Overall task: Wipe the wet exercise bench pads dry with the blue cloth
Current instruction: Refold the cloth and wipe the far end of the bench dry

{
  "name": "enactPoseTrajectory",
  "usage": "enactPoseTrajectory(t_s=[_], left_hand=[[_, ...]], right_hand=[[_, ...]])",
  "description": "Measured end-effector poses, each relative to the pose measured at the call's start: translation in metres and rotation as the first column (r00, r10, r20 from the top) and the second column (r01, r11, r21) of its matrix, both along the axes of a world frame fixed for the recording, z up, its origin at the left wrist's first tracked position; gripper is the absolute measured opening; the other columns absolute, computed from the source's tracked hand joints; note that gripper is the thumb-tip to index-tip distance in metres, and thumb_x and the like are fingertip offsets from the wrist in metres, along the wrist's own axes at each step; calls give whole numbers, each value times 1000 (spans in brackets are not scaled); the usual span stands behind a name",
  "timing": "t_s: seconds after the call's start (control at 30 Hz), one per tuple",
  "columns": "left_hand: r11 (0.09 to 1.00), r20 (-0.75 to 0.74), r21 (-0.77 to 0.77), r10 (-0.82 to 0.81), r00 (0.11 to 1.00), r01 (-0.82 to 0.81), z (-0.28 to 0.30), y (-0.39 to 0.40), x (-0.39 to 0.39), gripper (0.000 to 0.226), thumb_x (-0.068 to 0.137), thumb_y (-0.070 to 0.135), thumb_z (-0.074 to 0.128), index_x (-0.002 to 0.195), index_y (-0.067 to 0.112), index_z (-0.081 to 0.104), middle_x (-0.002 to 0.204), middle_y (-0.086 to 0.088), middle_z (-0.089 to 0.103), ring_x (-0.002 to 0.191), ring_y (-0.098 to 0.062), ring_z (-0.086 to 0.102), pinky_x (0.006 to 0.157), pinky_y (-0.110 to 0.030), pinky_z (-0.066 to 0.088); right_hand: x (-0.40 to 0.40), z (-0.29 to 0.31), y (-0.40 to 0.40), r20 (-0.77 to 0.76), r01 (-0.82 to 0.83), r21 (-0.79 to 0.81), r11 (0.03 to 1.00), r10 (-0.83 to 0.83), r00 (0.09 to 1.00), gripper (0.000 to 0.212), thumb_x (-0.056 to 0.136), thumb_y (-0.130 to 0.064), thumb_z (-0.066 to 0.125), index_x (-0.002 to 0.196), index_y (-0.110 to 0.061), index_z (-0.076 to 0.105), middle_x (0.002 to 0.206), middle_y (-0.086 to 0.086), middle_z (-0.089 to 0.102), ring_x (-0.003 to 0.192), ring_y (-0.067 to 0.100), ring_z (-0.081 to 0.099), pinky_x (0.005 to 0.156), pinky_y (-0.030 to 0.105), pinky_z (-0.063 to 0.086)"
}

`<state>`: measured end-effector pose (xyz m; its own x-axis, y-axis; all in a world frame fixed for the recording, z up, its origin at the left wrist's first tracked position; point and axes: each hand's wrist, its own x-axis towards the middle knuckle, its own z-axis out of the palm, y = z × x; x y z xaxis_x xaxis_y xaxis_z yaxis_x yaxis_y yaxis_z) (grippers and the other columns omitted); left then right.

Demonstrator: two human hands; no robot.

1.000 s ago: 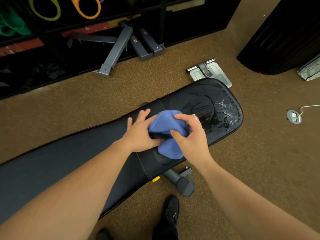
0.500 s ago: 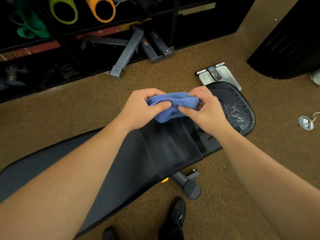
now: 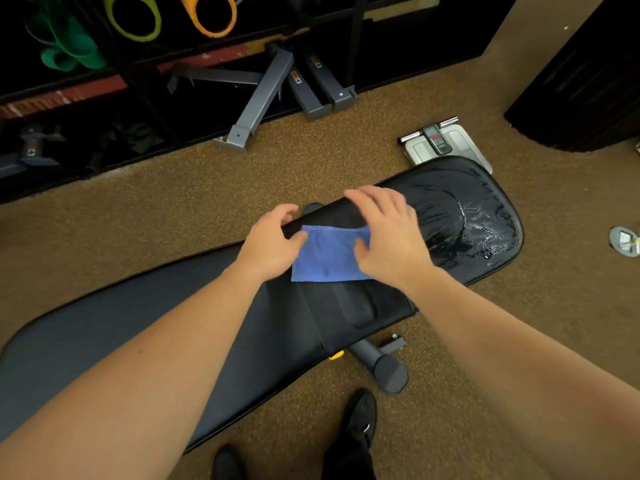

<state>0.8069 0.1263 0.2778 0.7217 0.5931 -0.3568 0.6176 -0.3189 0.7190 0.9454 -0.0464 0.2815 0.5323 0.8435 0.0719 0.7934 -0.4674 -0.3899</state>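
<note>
Head view: the left hand (image 3: 273,242) and right hand (image 3: 389,237) meet over the middle of the bench (image 3: 242,327), each at one side edge of the cloth (image 3: 330,254). The left thumb lies on the cloth's nine o'clock edge with the other fingers loosely bent above it; the right hand covers the three o'clock edge with its fingers spread almost straight. Motion blur on the right fingers makes it hard to say whether either hand pinches the cloth or only presses it flat. The cloth lies spread as a flat rectangle on the near end of the seat pad (image 3: 450,216). At two to three o'clock from the right hand the pad glistens with beads of water (image 3: 481,230). To do this step well, I would keep the cloth flat under one open palm and sweep toward three o'clock in overlapping strokes, reaching the rounded end and rim. The scale (image 3: 446,142) sits at one o'clock on the floor.
</note>
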Motion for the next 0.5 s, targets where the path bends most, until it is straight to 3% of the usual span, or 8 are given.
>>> enactPoseTrajectory(t_s=[0.03, 0.1, 0.17, 0.23, 0.27, 0.33, 0.43, 0.5], left_hand=[[999, -4, 19, 38, 999, -38, -1, 2, -1, 50, 97, 25, 62, 144, 27, 46, 138, 2, 51, 127, -14, 47, 100, -25, 34], [994, -16, 53, 92, 996, -91, -5, 2, -6, 49, 99, 24, 57, 146, 25, 44, 142, -3, 48, 133, -18, 45, 100, -23, 30], [993, -51, 43, 111, 993, -109, -9, -1, -13, 48, 100, 25, 54, 147, 25, 43, 145, -5, 46, 134, -20, 44, 100, -24, 30], [997, -86, 52, 64, 994, -59, -12, -5, -18, 50, 100, 29, 53, 148, 26, 41, 147, -3, 43, 135, -20, 42, 102, -27, 32], [997, -102, 69, 24, 995, -17, -13, -7, -19, 51, 100, 31, 53, 149, 28, 39, 149, -2, 41, 136, -21, 40, 106, -30, 34], [992, -123, 98, -62, 990, 74, -13, -13, -17, 53, 100, 34, 53, 150, 29, 37, 153, 1, 36, 140, -21, 36, 113, -40, 35], [963, -156, 171, -183, 971, 209, -12, -25, 0, 63, 98, 37, 58, 154, 29, 30, 161, 3, 25, 147, -23, 25, 118, -47, 28], [924, -227, 222, -261, 939, 310, -13, -33, 17, 79, 94, 43, 64, 158, 31, 20, 166, 2, 11, 153, -24, 8, 122, -50, 18]], right_hand=[[-6, -5, 8, 27, -135, -20, 991, 136, 990, 75, 76, -28, 65, 148, -31, 41, 155, 0, 36, 145, 28, 27, 111, 51, 30], [-19, -31, 14, 58, -407, -244, 880, 432, 900, 72, 86, -48, 55, 153, -36, 32, 166, 0, 18, 153, 29, 12, 117, 53, 19], [-25, -55, 6, 106, -468, -378, 799, 540, 835, 62, 96, -54, 44, 154, -36, 33, 165, 1, 23, 149, 31, 25, 112, 51, 29], [-26, -62, -7, 214, -378, -305, 874, 449, 868, 49, 98, -45, 49, 145, -32, 49, 150, 2, 48, 122, 31, 53, 91, 44, 45], [-27, -62, -16, 254, -323, -256, 911, 386, 887, 45, 98, -42, 52, 141, -30, 54, 141, 1, 54, 108, 29, 56, 83, 41, 46], [-31, -62, -42, 280, -175, -157, 972, 214, 936, 41, 98, -38, 52, 137, -26, 59, 132, 1, 58, 99, 29, 56, 79, 40, 46], [-41, -62, -99, 228, 142, -53, 988, -126, 966, 42, 98, -34, 50, 135, -19, 61, 134, 5, 59, 109, 30, 56, 85, 44, 49], [-54, -64, -130, 198, 195, -123, 973, -169, 966, 48, 100, -36, 48, 145, -20, 51, 148, 6, 50, 130, 29, 48, 101, 45, 46]])
